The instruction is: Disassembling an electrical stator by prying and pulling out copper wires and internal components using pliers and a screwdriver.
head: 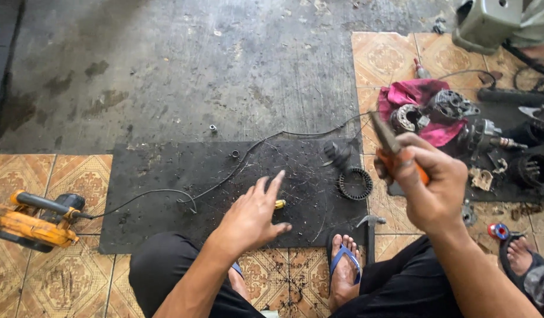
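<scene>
Grimy concrete and patterned tile floor, black mat (166,176) spread out. Right hand (431,188) closed around orange-handled pliers (395,150); left hand (254,215) open, reaching toward small yellow bit (280,204) on mat. Better pinched by fingertips, steadily.

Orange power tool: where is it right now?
In the head view, the orange power tool lies at the far left on the patterned floor tiles, just off the black mat's left edge.
</scene>
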